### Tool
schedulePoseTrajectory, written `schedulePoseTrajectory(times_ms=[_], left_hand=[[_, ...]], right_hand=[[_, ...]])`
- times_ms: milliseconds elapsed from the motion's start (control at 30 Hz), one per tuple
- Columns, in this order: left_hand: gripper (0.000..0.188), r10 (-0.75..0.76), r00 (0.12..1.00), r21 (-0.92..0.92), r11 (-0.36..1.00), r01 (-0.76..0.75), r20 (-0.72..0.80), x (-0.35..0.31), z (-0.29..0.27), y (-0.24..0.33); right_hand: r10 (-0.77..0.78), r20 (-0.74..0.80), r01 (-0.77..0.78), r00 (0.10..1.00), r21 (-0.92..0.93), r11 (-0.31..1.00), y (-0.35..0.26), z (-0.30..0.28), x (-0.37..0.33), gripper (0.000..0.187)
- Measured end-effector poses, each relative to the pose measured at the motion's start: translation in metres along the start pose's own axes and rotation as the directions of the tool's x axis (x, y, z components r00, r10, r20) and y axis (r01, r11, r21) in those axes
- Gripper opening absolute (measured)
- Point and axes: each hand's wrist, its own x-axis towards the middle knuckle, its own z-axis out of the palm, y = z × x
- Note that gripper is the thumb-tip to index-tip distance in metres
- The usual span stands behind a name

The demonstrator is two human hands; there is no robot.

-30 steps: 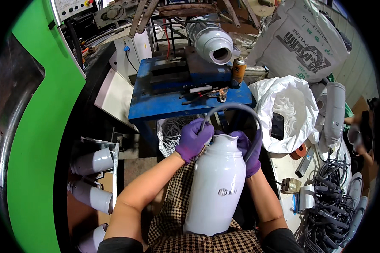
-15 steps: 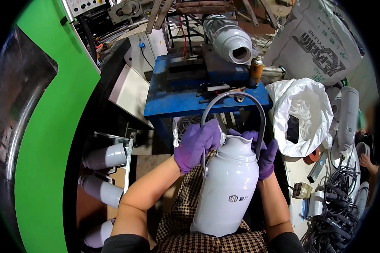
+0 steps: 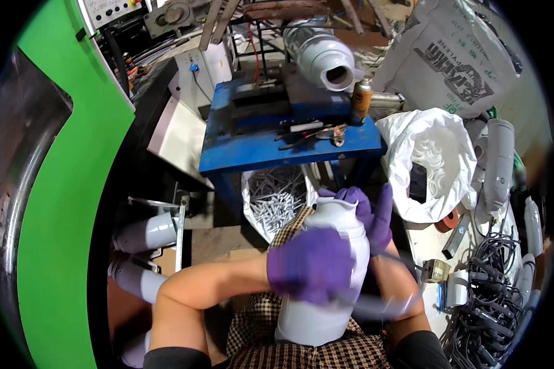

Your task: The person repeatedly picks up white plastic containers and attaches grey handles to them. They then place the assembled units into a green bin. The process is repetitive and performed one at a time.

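Observation:
A pale grey-white jug body (image 3: 317, 323) with a spouted top stands upright against my lap. My right hand (image 3: 372, 218) is at its far right side by the neck; some purple-gloved fingers curl behind the spout and one digit points up. My left hand (image 3: 314, 264), also in a purple glove, lies across the front of the jug, smeared by motion, so its fingers cannot be made out. The jug's grey carrying handle (image 3: 385, 307) is swung down on the near right side, blurred, crossing in front of my right forearm.
Ahead stands a blue bench (image 3: 228, 154) with pliers (image 3: 301, 140), a spray can (image 3: 361, 101) and another jug (image 3: 323, 58). Below it is a bag of small grey pieces (image 3: 277, 197). At right are a white sack of rings (image 3: 434, 160) and heaped grey handles (image 3: 492, 307); at left, a green machine panel (image 3: 68, 215).
The handle has swung from upright above the jug down toward me. My left hand has moved from the jug's neck down across its front. The right hand stays by the neck.

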Motion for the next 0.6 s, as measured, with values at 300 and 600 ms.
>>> schedulePoseTrajectory(times_ms=[300,600], left_hand=[[0.022,0.026,0.981,0.047,0.999,-0.017,-0.192,0.024,0.019,-0.002],[0.023,-0.669,0.706,-0.843,0.5,0.197,-0.232,0.014,0.022,-0.037]], right_hand=[[-0.039,-0.063,0.049,0.997,0.165,0.985,-0.005,-0.017,-0.005,0.077],[-0.039,-0.194,0.044,0.98,0.018,0.999,-0.026,-0.028,-0.02,0.06]])
